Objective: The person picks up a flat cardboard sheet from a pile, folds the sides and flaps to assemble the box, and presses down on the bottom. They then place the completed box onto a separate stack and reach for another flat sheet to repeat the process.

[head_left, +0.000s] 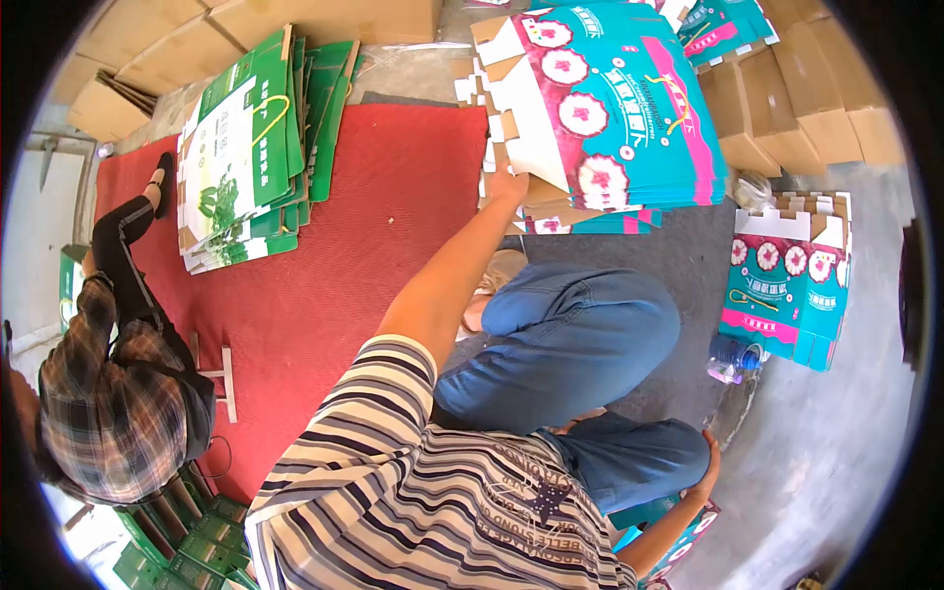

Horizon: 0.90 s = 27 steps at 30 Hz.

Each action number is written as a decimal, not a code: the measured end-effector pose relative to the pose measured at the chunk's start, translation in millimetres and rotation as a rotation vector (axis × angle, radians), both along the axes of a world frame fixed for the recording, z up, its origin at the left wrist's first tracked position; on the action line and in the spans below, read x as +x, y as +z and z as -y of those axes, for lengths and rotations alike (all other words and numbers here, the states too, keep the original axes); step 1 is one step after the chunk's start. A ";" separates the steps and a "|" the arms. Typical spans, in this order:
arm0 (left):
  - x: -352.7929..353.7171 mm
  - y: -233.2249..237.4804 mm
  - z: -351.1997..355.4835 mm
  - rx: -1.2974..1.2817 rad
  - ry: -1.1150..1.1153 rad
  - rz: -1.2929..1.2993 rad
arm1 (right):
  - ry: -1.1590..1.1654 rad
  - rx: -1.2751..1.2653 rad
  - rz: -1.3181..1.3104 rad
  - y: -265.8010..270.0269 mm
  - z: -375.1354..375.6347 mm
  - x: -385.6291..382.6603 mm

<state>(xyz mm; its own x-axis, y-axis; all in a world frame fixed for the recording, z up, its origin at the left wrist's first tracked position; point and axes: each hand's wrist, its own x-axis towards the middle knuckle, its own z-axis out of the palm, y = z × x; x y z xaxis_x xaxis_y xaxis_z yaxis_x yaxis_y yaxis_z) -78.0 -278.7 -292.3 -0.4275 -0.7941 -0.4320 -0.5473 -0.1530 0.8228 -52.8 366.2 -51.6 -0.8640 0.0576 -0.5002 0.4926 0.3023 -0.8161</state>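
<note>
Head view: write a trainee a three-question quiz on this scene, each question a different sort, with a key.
1. Multiple choice. What is the person's left hand touching?
a) The clear plastic bottle
b) The large teal carton stack
c) The brown boxes
2. True or false. The person's right hand rests at the knee.
3. Fill in the colour. The green carton stack lies on a ____ mat.

Key: 1. b; 2. true; 3. red.

left hand [506,184] partly hidden at carton stack [634,123], green boxes [208,539] cut off below
</note>
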 end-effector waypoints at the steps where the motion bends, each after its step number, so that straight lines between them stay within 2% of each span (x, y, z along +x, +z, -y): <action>1: -3.1 -11.7 2.0 -0.005 -0.007 -0.001 | 0.013 -0.005 0.004 -0.5 -2.3 0.6; 3: -4.4 -17.1 4.8 -0.222 0.039 -0.021 | 0.019 -0.013 0.008 0.2 -4.1 4.0; 5: -4.7 -3.3 6.4 -0.157 0.082 -0.084 | -0.012 0.000 -0.009 1.8 -1.1 6.6; 8: -8.7 5.3 13.6 0.282 0.150 -0.289 | 0.012 -0.015 -0.014 -2.0 -13.7 5.6; 11: -8.7 16.7 10.8 0.422 0.138 -0.404 | 0.031 -0.024 -0.006 -3.2 -16.9 3.9; 12: -8.0 36.7 8.9 0.448 0.047 -0.398 | 0.030 -0.027 -0.007 -2.3 -15.9 3.3; 13: -11.1 50.1 6.9 0.446 0.047 -0.399 | 0.010 0.019 0.013 1.0 -11.9 1.5; 15: -20.3 78.7 -3.0 0.351 -0.146 -0.569 | -0.008 0.061 0.034 3.3 -6.1 -10.6; 17: -32.2 110.6 -13.9 0.328 -0.193 -0.674 | 0.402 0.589 -0.118 4.3 -5.3 -43.8; 19: -30.0 160.5 -31.0 0.277 -0.240 -0.718 | 0.542 0.812 -0.543 26.1 68.8 -62.0; 24: -12.7 242.5 -88.7 0.033 -0.265 -1.028 | 0.796 0.676 -1.072 97.7 292.3 -59.2; 25: -7.8 250.2 -103.7 -0.035 -0.273 -1.096 | 0.833 0.631 -1.159 106.3 322.9 -53.7; 26: 6.2 273.9 -116.3 -0.049 -0.314 -1.065 | 0.870 0.631 -1.189 110.1 344.8 -52.0; 27: 18.2 296.7 -130.0 -0.010 -0.271 -1.139 | 0.908 0.629 -1.221 113.2 359.4 -52.0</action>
